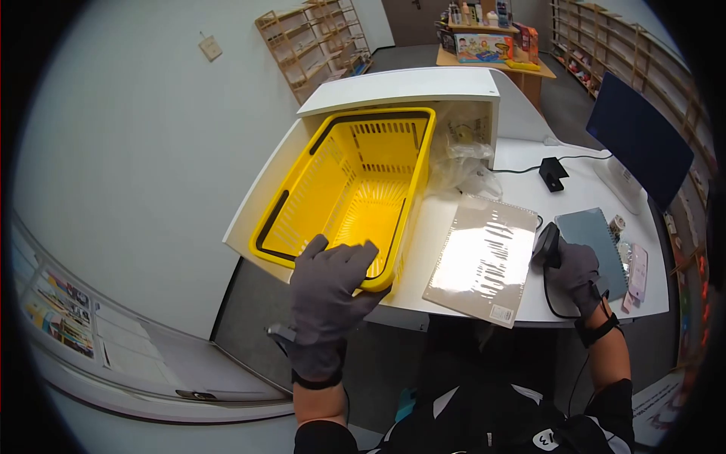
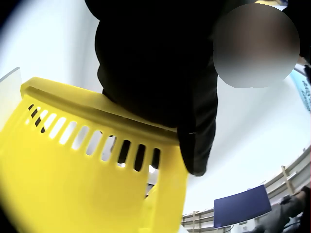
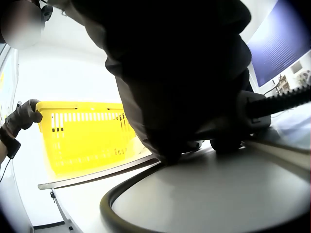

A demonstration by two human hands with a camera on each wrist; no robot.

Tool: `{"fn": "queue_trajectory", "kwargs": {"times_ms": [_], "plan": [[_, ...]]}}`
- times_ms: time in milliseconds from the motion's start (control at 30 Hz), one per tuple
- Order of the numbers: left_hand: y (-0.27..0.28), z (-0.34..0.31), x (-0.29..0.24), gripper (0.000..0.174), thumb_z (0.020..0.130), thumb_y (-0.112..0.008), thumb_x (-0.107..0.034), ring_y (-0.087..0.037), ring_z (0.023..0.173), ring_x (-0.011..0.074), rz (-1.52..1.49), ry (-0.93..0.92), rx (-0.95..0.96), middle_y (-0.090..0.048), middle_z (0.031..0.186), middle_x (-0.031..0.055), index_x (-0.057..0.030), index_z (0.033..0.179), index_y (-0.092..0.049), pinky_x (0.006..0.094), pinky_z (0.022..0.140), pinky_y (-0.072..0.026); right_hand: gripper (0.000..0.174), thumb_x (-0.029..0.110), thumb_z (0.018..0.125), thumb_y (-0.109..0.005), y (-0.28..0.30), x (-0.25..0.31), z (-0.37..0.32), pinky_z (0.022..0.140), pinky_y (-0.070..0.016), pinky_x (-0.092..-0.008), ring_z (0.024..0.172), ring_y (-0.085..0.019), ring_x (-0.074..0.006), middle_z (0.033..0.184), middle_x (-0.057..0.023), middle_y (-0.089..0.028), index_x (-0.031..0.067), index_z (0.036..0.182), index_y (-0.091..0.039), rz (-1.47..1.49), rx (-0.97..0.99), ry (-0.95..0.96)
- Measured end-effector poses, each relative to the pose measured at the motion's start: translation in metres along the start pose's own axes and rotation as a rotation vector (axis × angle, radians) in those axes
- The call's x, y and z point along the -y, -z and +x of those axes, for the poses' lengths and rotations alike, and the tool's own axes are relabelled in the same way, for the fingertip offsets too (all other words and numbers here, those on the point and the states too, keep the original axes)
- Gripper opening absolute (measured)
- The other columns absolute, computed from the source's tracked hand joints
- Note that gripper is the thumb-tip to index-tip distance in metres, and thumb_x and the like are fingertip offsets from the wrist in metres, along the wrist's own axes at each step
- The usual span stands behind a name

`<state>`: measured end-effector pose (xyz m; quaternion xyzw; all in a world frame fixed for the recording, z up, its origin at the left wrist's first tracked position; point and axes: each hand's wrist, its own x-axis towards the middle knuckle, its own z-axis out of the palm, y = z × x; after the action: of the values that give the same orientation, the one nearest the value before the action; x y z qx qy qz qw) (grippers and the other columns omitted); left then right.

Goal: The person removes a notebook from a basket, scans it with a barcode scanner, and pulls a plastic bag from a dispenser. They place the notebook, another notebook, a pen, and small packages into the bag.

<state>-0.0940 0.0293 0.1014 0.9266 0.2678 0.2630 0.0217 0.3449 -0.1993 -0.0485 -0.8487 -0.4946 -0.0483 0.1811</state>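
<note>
A yellow plastic shopping basket (image 1: pixel 370 216) with slotted walls and black handles stands at the left end of the white counter, nothing inside it. My gloved left hand (image 1: pixel 327 291) grips its near rim by the corner; in the left wrist view the thumb reaches down the outside of the basket (image 2: pixel 87 179). In my gloved right hand (image 1: pixel 577 276) is a black handheld barcode scanner (image 1: pixel 546 244), low over the counter, its cable looping beneath. Between the hands lies a glossy beige notebook (image 1: pixel 457 276) with a label on its near corner.
Right of the scanner lie a blue-grey spiral notebook (image 1: pixel 594 223), a pink phone-shaped item (image 1: pixel 638 272) and small items. A monitor (image 1: pixel 639 140) stands behind them, with a black stand (image 1: pixel 553 175) nearby. Crumpled clear plastic (image 1: pixel 465 170) sits beside the basket under the raised shelf (image 1: pixel 401 87).
</note>
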Motion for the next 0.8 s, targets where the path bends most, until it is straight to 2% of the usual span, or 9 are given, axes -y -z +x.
{"fn": "queue_trajectory", "kwargs": {"times_ms": [100, 267, 367, 467, 567, 800], "plan": [[0.004, -0.002, 0.023, 0.047, 0.077, -0.095, -0.028, -0.078, 0.096, 0.0246, 0.227, -0.272, 0.049, -0.079, 0.096, 0.0024, -0.0153, 0.118, -0.076, 0.0501, 0.114, -0.0557, 0.032, 0.029, 0.082, -0.088, 0.001, 0.004, 0.001, 0.076, -0.0624, -0.0521, 0.083, -0.079, -0.0429, 0.084, -0.0168, -0.079, 0.0115, 0.106, -0.077, -0.069, 0.008, -0.01], [0.022, -0.022, 0.015, 0.038, 0.079, -0.093, -0.024, -0.078, 0.094, 0.0236, 0.267, -0.262, 0.083, -0.078, 0.09, -0.0001, -0.0184, 0.113, -0.077, 0.0518, 0.114, -0.0579, 0.031, 0.028, 0.082, -0.089, 0.008, 0.011, 0.001, 0.077, -0.0626, -0.0522, 0.084, -0.079, -0.0432, 0.085, -0.0163, -0.079, 0.0104, 0.105, -0.077, -0.061, -0.007, -0.01], [0.034, -0.048, 0.009, 0.039, 0.08, -0.094, -0.021, -0.077, 0.094, 0.0205, 0.279, -0.321, -0.092, -0.079, 0.094, -0.0029, -0.0208, 0.115, -0.076, 0.0534, 0.112, -0.0596, 0.029, 0.027, 0.081, -0.089, 0.006, 0.012, 0.002, 0.076, -0.062, -0.0522, 0.084, -0.079, -0.0433, 0.085, -0.0164, -0.079, 0.0099, 0.102, -0.077, -0.044, -0.015, -0.025], [0.055, -0.078, -0.007, 0.038, 0.084, -0.092, -0.019, -0.074, 0.097, 0.0176, 0.277, -0.275, -0.141, -0.076, 0.1, -0.0068, -0.0228, 0.118, -0.074, 0.0544, 0.111, -0.0603, 0.03, 0.027, 0.08, -0.089, 0.001, 0.008, 0.005, 0.076, -0.0616, -0.0526, 0.083, -0.079, -0.0432, 0.084, -0.0165, -0.079, 0.0111, 0.103, -0.079, -0.037, -0.012, -0.032], [0.058, -0.106, -0.013, 0.039, 0.085, -0.093, -0.019, -0.072, 0.1, 0.0166, 0.336, -0.26, -0.17, -0.074, 0.103, -0.0078, -0.0236, 0.119, -0.074, 0.054, 0.111, -0.0603, 0.034, 0.029, 0.078, -0.09, -0.003, -0.001, 0.003, 0.077, -0.0613, -0.0533, 0.084, -0.08, -0.0429, 0.085, -0.0165, -0.08, 0.014, 0.107, -0.081, -0.031, 0.004, -0.051], [0.053, -0.112, -0.014, 0.043, 0.085, -0.094, -0.018, -0.07, 0.103, 0.0162, 0.425, -0.186, -0.166, -0.073, 0.106, -0.0088, -0.0247, 0.123, -0.073, 0.053, 0.112, -0.0594, 0.028, 0.028, 0.078, -0.089, -0.001, 0.007, 0.002, 0.076, -0.0611, -0.0522, 0.082, -0.079, -0.0421, 0.084, -0.0159, -0.08, 0.014, 0.102, -0.082, -0.048, -0.04, -0.058]]}}
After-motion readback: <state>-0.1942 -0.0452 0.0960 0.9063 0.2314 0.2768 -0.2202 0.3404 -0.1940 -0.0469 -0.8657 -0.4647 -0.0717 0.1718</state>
